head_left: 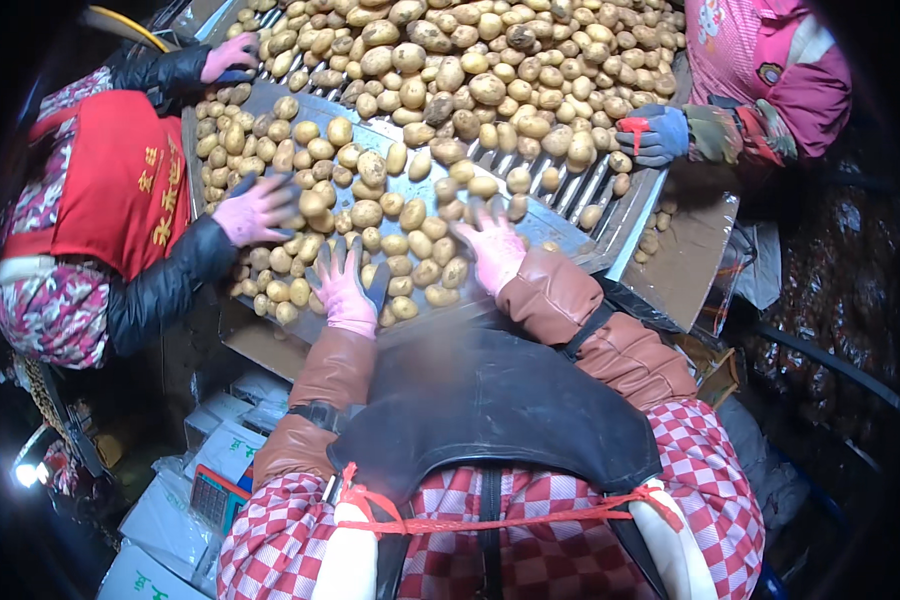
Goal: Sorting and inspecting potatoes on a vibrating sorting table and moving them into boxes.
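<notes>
Many potatoes (pixel 370 168) lie loose on a blue-grey metal sorting table (pixel 410 187) in front of me. My left hand (pixel 346 290), in a pink glove with dark patches, rests among the potatoes at the near edge, fingers spread. Farther right, my right hand (pixel 494 246) reaches over the table with its pink-gloved fingers stretched out against several potatoes. Its fingertips are slightly blurred. Neither hand is closed round a potato.
A roller bed (pixel 560 185) heaped with potatoes lies beyond the table. At left, a co-worker's pink-gloved hands (pixel 255 208) touch potatoes; at right, another person's blue-gloved hand (pixel 655 135) rests at the rollers. White boxes (pixel 170 520) stand lower left, cardboard (pixel 685 255) hangs at right.
</notes>
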Action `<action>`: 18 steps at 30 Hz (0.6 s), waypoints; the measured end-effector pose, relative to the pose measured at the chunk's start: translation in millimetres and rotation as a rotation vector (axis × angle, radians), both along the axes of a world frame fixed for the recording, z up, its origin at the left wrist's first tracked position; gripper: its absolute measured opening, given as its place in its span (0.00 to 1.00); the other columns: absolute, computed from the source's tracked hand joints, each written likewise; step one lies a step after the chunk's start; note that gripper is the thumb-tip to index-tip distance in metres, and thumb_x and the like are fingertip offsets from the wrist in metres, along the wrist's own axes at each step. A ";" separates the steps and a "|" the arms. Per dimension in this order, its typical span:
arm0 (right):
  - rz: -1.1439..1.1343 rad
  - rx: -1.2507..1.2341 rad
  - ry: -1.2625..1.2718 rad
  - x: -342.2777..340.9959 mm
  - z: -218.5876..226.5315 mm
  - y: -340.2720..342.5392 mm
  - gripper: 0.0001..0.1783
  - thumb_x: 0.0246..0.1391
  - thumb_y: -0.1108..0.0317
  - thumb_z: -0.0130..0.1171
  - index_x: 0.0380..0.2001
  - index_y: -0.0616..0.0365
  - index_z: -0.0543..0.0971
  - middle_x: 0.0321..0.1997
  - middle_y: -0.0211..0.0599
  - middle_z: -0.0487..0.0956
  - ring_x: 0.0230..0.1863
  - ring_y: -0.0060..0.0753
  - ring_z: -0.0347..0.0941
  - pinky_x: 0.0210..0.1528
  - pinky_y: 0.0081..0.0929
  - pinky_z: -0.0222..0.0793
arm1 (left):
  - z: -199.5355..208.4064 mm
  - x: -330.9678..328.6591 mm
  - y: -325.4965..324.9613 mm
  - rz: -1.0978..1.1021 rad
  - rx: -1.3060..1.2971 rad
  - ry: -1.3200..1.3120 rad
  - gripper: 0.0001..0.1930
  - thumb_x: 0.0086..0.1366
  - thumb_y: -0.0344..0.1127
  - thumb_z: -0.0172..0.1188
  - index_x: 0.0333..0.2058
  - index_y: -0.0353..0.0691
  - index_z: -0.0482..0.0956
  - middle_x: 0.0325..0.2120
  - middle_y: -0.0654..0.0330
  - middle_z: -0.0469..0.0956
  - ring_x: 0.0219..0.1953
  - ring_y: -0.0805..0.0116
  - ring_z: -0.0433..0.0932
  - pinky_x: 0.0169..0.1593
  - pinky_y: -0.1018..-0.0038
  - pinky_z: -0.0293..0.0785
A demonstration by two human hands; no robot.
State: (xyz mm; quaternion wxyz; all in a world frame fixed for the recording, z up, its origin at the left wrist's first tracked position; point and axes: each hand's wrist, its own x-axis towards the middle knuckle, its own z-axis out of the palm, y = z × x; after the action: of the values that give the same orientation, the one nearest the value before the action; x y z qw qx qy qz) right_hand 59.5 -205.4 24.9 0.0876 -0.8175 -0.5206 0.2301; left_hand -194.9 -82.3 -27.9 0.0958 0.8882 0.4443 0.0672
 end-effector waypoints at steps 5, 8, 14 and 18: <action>-0.566 0.353 1.726 44.3 11.0 -20.2 0.26 0.65 0.67 0.57 0.66 0.50 0.71 0.60 0.39 0.77 0.63 0.36 0.72 0.61 0.37 0.72 | 0.0 1.4 2.1 -0.012 -0.011 -0.051 0.38 0.58 0.59 0.66 0.66 0.58 0.70 0.68 0.60 0.64 0.72 0.51 0.56 0.70 0.39 0.46; -0.477 0.497 1.491 62.8 -3.0 -36.8 0.38 0.66 0.43 0.54 0.71 0.50 0.62 0.67 0.38 0.70 0.66 0.40 0.68 0.62 0.40 0.71 | 18.9 28.3 -9.6 0.043 0.018 0.100 0.38 0.59 0.56 0.67 0.67 0.58 0.67 0.67 0.58 0.65 0.72 0.49 0.56 0.69 0.35 0.45; -0.417 0.583 1.104 83.4 -31.4 -47.9 0.35 0.66 0.40 0.52 0.66 0.52 0.68 0.60 0.38 0.74 0.54 0.34 0.72 0.52 0.32 0.76 | 1.5 96.4 2.2 -0.218 -0.053 0.064 0.42 0.61 0.63 0.62 0.71 0.61 0.60 0.73 0.57 0.54 0.74 0.41 0.50 0.66 0.22 0.37; -0.739 0.539 0.759 105.0 -33.8 -6.8 0.21 0.64 0.61 0.58 0.58 0.52 0.77 0.44 0.37 0.82 0.42 0.33 0.79 0.45 0.30 0.78 | 10.8 119.2 6.9 -0.230 -0.100 0.165 0.41 0.63 0.64 0.59 0.72 0.65 0.57 0.73 0.61 0.52 0.74 0.42 0.50 0.64 0.19 0.37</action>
State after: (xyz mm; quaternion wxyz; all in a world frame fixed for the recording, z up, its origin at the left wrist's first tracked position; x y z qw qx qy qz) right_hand 164.5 -212.3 -8.9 0.5465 -0.7539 -0.1740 0.3203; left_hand -75.7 -75.3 -17.1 0.1102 0.9298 0.3490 -0.0398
